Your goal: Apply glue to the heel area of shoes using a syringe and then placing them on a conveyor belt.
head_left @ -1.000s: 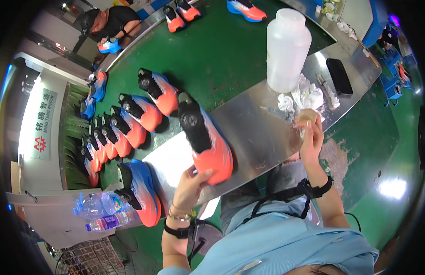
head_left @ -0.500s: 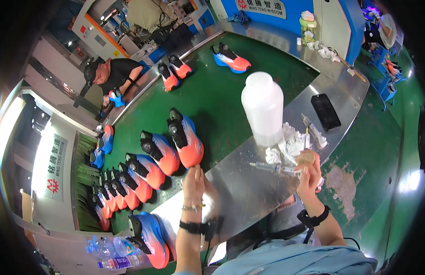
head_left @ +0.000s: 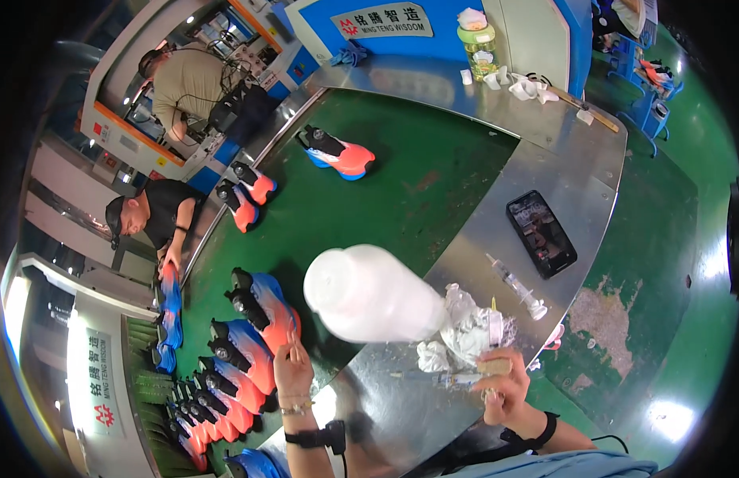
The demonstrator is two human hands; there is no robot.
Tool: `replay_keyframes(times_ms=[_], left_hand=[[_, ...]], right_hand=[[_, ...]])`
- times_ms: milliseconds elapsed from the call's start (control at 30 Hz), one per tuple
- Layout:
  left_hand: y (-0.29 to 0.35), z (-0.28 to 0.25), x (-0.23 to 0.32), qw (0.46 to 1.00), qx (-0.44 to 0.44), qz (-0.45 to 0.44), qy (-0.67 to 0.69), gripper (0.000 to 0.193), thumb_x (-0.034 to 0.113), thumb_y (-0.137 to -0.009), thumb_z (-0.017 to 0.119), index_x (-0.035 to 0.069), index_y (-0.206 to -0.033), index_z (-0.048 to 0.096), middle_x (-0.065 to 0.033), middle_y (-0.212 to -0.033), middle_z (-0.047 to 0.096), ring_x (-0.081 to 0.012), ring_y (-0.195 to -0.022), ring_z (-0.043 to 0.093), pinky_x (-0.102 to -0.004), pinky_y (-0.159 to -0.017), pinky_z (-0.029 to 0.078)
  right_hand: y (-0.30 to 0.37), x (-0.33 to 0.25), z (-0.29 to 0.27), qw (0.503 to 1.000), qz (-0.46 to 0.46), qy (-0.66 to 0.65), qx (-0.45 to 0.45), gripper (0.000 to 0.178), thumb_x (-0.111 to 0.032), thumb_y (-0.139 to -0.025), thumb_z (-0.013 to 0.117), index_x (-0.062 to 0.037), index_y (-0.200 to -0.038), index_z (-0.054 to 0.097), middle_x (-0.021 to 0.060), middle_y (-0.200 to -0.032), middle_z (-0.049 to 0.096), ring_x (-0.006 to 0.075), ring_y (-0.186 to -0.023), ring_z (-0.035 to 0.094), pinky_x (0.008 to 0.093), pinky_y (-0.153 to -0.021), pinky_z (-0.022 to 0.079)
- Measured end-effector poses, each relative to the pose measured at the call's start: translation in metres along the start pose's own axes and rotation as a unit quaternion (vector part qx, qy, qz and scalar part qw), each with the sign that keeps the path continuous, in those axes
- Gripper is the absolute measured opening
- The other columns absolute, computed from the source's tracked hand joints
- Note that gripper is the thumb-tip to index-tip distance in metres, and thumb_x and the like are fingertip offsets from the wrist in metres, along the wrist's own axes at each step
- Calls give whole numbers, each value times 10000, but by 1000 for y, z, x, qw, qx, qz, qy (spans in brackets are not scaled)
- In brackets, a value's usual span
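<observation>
My left hand (head_left: 294,368) is at the toe of an orange-and-blue shoe (head_left: 267,309), the nearest of a row, with its fingers closed against it. My right hand (head_left: 503,390) grips a small tan block (head_left: 495,366) between thumb and fingers. A syringe (head_left: 437,378) lies on the metal edge, its rear end reaching that hand; whether the fingers touch it I cannot tell. Crumpled white tissue (head_left: 463,327) sits just beyond, beside a large white bottle (head_left: 373,295). Another syringe (head_left: 515,285) lies to the right of the tissue.
A phone (head_left: 541,233) with a lit screen lies on the metal border (head_left: 557,171). More shoes (head_left: 226,382) line the left side; others (head_left: 340,153) stand farther back on the green tabletop (head_left: 409,159). Across it, a person in black (head_left: 162,215) handles a blue-and-orange shoe (head_left: 169,295).
The view has shifted, moving most things leftward. Across the table, the other person's shoe has come down by the left edge. The phone screen has lit up. My right hand still holds the tan block.
</observation>
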State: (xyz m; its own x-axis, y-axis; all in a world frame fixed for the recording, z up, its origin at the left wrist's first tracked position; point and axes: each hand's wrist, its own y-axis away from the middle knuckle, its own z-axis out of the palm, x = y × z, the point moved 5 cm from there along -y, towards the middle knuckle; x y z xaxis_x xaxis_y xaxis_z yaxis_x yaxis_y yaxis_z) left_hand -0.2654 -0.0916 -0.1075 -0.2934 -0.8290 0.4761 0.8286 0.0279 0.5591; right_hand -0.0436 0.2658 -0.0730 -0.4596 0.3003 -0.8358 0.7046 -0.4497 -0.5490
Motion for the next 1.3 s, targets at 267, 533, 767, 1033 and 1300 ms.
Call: replay_keyframes(times_ms=[267, 533, 767, 1033, 1300], left_hand=[[-3, 85, -85, 940, -274, -30, -202, 323, 206, -932, 508, 76, -1226, 546, -89, -1335, 507, -260, -1248, 448, -406, -1036, 374], [-200, 250, -140, 893, -263, -165, -328, 593, 332, -981, 452, -148, -1302, 315, -225, -1360, 428, -285, -1264, 449, -357, -1084, 392], [-270, 290, -166, 966, -187, -18, -180, 733, 415, -825, 693, -106, -1251, 401, -244, -1281, 471, -352, -1174, 502, -397, -1017, 467], [-235, 224, -92, 916, -190, 73, -346, 448, 266, -899, 639, -28, -1210, 506, -105, -1190, 572, -229, -1078, 573, -354, -952, 525], [-2, 0, -48, 899, -24, 71, -432, 363, 252, -928, 598, 48, -1220, 532, -87, -1167, 585, -209, -1032, 583, -308, -869, 519]], right_hand=[[-6, 1, -2, 999, -16, -36, -19, 163, -176, -660, 646, -90, -788, 700, 177, -1050, 615, 263, -818, 603, 337, -683, 487], [-5, -3, 3, 998, -35, 15, -40, 218, -272, -694, 658, -95, -805, 724, 146, -1030, 636, 245, -840, 603, 328, -628, 426], [-15, -13, 3, 993, -97, 44, -52, 200, -213, -830, 606, -44, -723, 613, 136, -840, 630, 290, -855, 618, 402, -622, 455], [-7, -9, 6, 996, -33, 50, -69, 142, -169, -702, 683, -56, -786, 661, 164, -1082, 615, 280, -854, 589, 376, -719, 476], [-11, -13, 2, 997, -66, 3, -33, 162, -94, -697, 672, -38, -845, 636, 187, -1105, 576, 316, -919, 582, 397, -763, 486]])
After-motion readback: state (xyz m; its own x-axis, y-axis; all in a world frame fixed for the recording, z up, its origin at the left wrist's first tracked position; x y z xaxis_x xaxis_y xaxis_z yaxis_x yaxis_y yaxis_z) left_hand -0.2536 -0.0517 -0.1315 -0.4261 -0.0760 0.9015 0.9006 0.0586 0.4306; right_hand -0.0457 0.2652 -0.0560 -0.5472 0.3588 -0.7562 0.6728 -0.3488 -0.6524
